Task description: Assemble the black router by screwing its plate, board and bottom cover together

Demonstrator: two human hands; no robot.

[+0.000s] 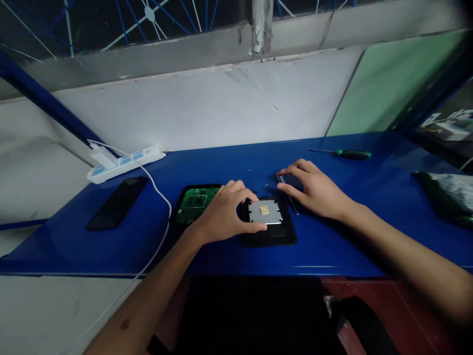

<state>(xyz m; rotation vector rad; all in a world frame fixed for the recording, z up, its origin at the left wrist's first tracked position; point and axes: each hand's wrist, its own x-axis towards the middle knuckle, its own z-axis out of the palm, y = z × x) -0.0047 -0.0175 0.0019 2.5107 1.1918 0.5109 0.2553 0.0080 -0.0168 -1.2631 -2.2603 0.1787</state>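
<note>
My left hand [227,209] curves around a silver metal plate [274,209], thumb at its near edge and fingers at its far edge. A small yellowish square pad [264,210] sits in the middle of the plate. Under it lies a black plastic cover [286,235]. Beside my left wrist, a green circuit board [194,204] rests in a black housing, partly hidden by the hand. My right hand [314,190] is over a thin metal tool [293,204] lying on the table, thumb and fingers apart, index fingertip at its far end. The tool's exact kind is unclear.
Small screws [266,185] lie behind the cover. A green-and-black screwdriver [353,154] is at the back right. On the left are a black phone [118,203], a white power strip [125,165] and a trailing white cable [168,207]. A shiny bag [449,192] sits far right.
</note>
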